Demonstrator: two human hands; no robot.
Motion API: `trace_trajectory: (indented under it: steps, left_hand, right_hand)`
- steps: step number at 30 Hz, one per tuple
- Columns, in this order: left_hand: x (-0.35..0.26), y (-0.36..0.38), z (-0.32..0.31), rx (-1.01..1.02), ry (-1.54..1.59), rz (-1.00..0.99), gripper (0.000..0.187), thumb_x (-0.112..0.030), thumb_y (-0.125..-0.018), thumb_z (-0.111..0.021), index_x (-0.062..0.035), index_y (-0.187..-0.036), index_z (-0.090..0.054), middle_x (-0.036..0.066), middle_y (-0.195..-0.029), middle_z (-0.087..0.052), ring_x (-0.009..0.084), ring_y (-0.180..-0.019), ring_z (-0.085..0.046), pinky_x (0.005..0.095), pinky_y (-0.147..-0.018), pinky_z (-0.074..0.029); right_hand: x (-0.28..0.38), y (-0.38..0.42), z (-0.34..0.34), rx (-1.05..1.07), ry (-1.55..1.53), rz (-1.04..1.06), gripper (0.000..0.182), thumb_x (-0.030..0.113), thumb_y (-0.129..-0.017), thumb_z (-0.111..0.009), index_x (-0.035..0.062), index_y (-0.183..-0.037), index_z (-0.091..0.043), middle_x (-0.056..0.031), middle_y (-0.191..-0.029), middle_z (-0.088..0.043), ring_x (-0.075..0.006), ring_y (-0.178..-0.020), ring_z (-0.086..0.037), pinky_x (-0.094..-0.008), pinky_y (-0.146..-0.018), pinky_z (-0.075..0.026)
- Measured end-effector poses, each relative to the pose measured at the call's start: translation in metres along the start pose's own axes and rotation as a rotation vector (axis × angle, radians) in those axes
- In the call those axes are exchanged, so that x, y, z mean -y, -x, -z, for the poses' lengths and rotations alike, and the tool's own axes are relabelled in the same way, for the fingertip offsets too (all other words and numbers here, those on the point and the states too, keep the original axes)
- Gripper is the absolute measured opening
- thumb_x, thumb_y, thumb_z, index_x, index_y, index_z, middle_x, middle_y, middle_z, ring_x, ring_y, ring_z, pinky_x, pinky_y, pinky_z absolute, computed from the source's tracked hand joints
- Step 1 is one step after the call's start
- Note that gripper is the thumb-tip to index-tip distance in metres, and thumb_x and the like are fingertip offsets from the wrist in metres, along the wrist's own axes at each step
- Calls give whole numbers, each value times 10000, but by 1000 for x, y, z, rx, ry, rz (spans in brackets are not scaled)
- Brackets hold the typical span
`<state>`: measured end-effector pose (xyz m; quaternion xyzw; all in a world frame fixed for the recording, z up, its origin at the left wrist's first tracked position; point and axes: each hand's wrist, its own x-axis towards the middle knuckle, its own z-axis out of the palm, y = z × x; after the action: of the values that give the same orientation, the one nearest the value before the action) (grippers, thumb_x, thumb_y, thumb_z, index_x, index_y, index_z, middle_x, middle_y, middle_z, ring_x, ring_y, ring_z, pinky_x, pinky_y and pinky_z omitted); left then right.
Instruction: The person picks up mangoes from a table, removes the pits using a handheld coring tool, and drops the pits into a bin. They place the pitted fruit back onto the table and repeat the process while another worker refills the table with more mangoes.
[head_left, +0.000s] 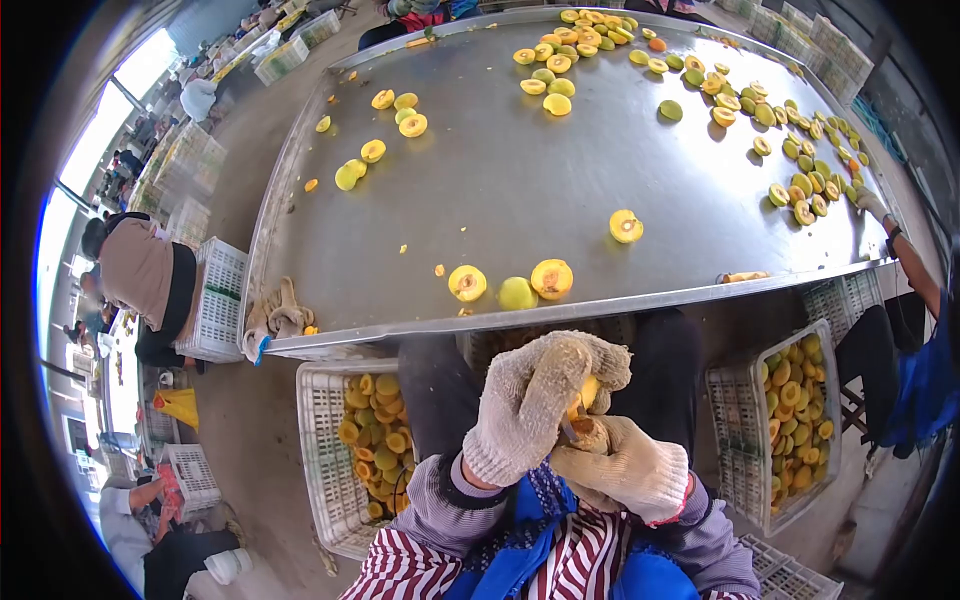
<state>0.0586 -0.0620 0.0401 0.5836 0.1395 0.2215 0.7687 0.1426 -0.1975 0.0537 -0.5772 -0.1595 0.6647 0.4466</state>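
Note:
Both my hands wear pale knitted gloves and meet over my lap, below the table's near edge. My left hand [540,405] is wrapped round a yellow fruit piece [586,392], mostly hidden by the glove. Just below it, my right hand [630,465] is closed round a small tool with a brownish rounded end [588,434], its tip against the fruit. On the metal table [450,220] in front of me lie fruit halves, the nearest being a cut half [552,279], a green-skinned one [517,293] and another cut half [467,283].
Crates of fruit halves stand at my left [335,530] and right [765,510]. More halves [725,116] lie across the table's far and right parts. Used gloves [283,312] rest at its left corner. A co-worker's gloved hand [872,203] reaches in at right.

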Motion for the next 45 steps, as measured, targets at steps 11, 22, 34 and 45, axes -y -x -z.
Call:
trace_trajectory:
  steps: [11, 22, 34, 45]
  left_hand:
    - [-4, -19, 3, 273, -496, -469, 273, -271, -975, -592, -31, -956, -721, 136, -945, -741, 279, -791, -724, 346, -688, -561]
    - [14, -18, -17, -150, 212, 315, 649, -571, -1059, -352, 1, -1076, -657, 122, -935, -719, 146, -678, -652, 241, -513, -488]
    - [62, -49, 162, -452, -1350, 95, 490, -414, -869, -669, -49, -1196, -671, 195, -1272, -632, 385, -1263, -532, 466, -1037, -445]
    - [63, -81, 103, -82, -231, 405, 611, -295, -883, -702, -50, -1405, -498, 129, -1093, -689, 224, -925, -683, 321, -819, -561]
  right_hand:
    - [-20, 8, 23, 223, -229, 15, 249, 294, -929, -711, 59, -924, -629, 33, -668, -573, -51, -523, -510, -225, -466, -390]
    - [-36, 1, 45, 462, -304, 36, 202, 167, -896, -722, 5, -944, -612, -18, -723, -572, -88, -588, -547, -231, -531, -411]
    - [-17, -24, 36, 195, -56, 14, 240, 281, -940, -694, 73, -899, -583, 31, -634, -547, -55, -509, -484, -228, -458, -370]
    - [-18, -24, 27, -158, 54, 42, 243, 286, -917, -704, 64, -917, -606, 25, -697, -578, -68, -625, -537, -272, -582, -441]
